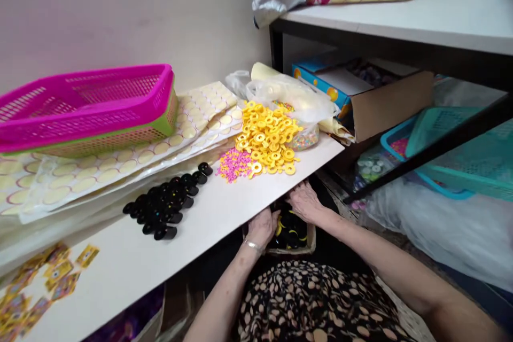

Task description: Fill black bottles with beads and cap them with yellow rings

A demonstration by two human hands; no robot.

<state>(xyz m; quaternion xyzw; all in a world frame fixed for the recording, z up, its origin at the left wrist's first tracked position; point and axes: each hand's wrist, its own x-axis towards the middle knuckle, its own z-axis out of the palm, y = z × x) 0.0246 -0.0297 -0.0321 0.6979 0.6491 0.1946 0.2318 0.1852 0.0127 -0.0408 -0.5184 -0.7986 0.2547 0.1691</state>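
Below the table's front edge, a small open box (310, 246) sits on my lap, filled with glossy black and yellow pieces (292, 232). My left hand (262, 228), with a silver bracelet at the wrist, closes over the left side of the box, thumb toward the inside. At its far right side, my right hand (305, 201) curls on the box; the table edge and shadow partly hide the fingertips. On the tabletop above lie a pile of yellow ring-shaped pieces (268, 136), a small heap of pink and orange bits (234, 164) and grouped black rounded pieces (164, 200).
A magenta basket (80, 128) is stacked on a green one over printed circle sheets (200, 112). Small yellow printed packets (60, 275) lie at left. The white table (192, 251) borders a shelf (401, 16), a cardboard box (393, 101) and teal baskets (473, 144) on the right.
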